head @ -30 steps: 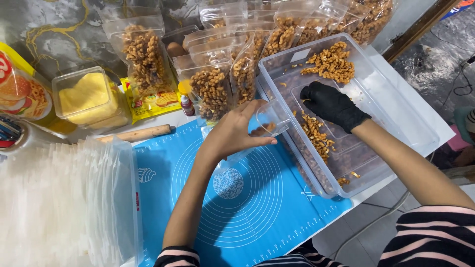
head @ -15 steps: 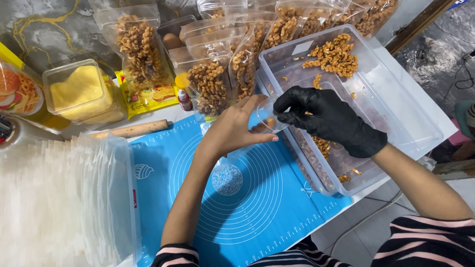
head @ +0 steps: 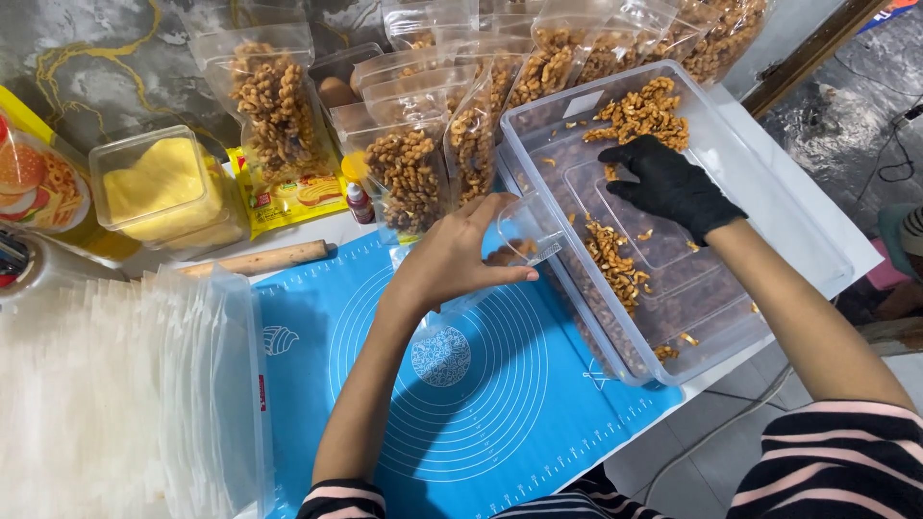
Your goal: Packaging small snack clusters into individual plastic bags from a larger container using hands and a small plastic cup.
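Left hand [head: 452, 259], bare, grips an open clear pouch [head: 514, 240] with a few brown snacks in the bottom, held just beside the wall of a clear plastic tub [head: 769, 192]. Right hand [head: 668, 183], in a black glove, rests inside the tub, fingers spread next to a snack pile [head: 644, 111]; loose pieces [head: 615, 264] lie along the tub floor. Blue baking mat [head: 481, 404] under the left forearm. Filled pouches [head: 409, 178] stand in a row behind. Wooden rolling pin [head: 260, 259] at the mat's far edge. Lidded yellow container [head: 168, 187] far left. Stack of empty bags [head: 115, 394] near left.
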